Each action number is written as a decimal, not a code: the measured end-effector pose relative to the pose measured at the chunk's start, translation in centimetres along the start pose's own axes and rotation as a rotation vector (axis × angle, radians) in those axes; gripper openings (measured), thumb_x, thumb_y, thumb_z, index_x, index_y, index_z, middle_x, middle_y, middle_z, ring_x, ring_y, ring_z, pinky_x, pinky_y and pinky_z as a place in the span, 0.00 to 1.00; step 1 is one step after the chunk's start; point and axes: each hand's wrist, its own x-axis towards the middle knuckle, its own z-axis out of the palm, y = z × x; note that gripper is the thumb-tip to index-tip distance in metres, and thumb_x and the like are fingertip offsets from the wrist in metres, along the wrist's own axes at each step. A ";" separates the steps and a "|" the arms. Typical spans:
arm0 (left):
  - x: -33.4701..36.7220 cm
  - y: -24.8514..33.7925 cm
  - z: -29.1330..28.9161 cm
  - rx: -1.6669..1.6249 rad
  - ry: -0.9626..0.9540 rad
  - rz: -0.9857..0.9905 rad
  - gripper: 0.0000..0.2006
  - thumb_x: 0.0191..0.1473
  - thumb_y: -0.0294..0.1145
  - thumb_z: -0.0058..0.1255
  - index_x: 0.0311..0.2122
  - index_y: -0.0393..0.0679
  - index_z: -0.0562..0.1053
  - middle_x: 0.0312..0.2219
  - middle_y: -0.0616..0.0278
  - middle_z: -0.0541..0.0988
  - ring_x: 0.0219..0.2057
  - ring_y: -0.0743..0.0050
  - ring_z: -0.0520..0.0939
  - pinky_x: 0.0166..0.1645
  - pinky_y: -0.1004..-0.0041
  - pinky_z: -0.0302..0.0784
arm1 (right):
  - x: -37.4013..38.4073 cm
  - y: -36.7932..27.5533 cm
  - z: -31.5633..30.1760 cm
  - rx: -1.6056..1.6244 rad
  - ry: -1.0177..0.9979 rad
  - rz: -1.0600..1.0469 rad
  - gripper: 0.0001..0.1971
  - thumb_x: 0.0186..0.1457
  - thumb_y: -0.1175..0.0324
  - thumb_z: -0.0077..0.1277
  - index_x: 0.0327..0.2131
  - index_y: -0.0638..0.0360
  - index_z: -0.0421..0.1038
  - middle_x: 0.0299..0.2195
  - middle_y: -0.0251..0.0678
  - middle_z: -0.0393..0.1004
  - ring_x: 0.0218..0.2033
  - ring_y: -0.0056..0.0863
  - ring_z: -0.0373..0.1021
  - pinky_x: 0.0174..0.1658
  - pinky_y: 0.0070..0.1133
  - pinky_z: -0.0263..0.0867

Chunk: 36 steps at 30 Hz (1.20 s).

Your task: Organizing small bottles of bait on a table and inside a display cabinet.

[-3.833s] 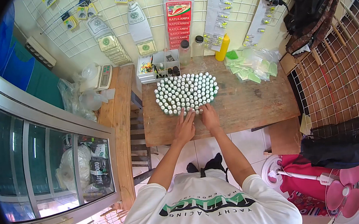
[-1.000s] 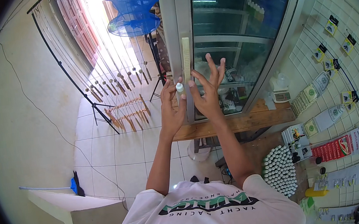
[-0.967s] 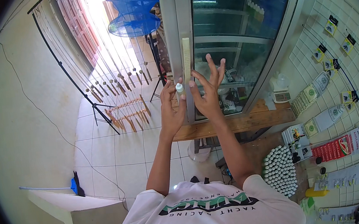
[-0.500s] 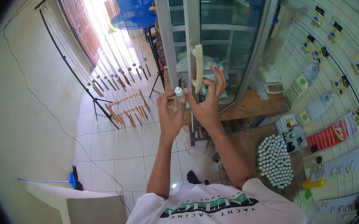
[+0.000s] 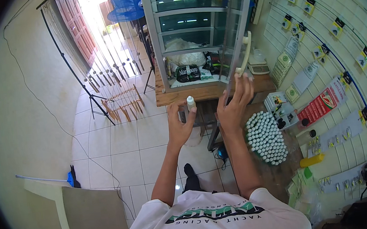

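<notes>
My left hand (image 5: 180,126) is closed around a small white dropper bottle (image 5: 191,103), held upright with its pointed cap on top. My right hand (image 5: 234,107) is at the edge of the cabinet door (image 5: 231,57), thumb on one side and fingers on the other, just below the cream door handle (image 5: 245,53). That door is swung out to the right, exposing the inside of the glass cabinet (image 5: 156,49). On its lowest shelf are a clear plastic bag (image 5: 183,55) and a black packet (image 5: 188,73).
Many white-capped bottles (image 5: 265,139) stand packed together on the wooden table (image 5: 268,179) at my right. A scale (image 5: 258,65) sits beside the cabinet. Packaged goods hang on the right wall rack (image 5: 322,98). A stand with rods (image 5: 93,97) is at the left.
The cabinet door has swung out to the right with my right hand at its edge. My left hand has moved slightly away from the cabinet, still holding the dropper bottle; my hands are farther apart.
</notes>
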 end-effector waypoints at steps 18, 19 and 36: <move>-2.8 3.4 0.9 -0.056 -0.055 0.013 0.17 0.55 0.34 0.59 0.46 0.38 0.72 0.41 0.57 0.76 0.43 0.63 0.72 0.47 0.69 0.70 | -0.9 3.6 -4.4 -0.009 -0.538 -0.083 0.30 0.55 0.66 0.55 0.61 0.55 0.60 0.67 0.41 0.49 0.70 0.48 0.37 0.67 0.39 0.49; -2.8 3.3 0.9 -0.047 -0.047 0.008 0.17 0.55 0.34 0.59 0.46 0.38 0.72 0.41 0.57 0.76 0.43 0.63 0.72 0.47 0.69 0.70 | -1.0 3.6 -4.2 0.003 -0.533 -0.086 0.30 0.55 0.66 0.55 0.60 0.55 0.60 0.67 0.41 0.49 0.70 0.49 0.37 0.67 0.39 0.49; 4.0 1.6 0.0 -0.040 0.007 0.095 0.16 0.52 0.32 0.61 0.46 0.41 0.76 0.40 0.58 0.78 0.44 0.62 0.74 0.48 0.67 0.71 | 1.5 0.7 1.1 0.567 -0.438 0.000 0.14 0.58 0.68 0.54 0.47 0.58 0.75 0.55 0.37 0.70 0.69 0.45 0.45 0.68 0.40 0.43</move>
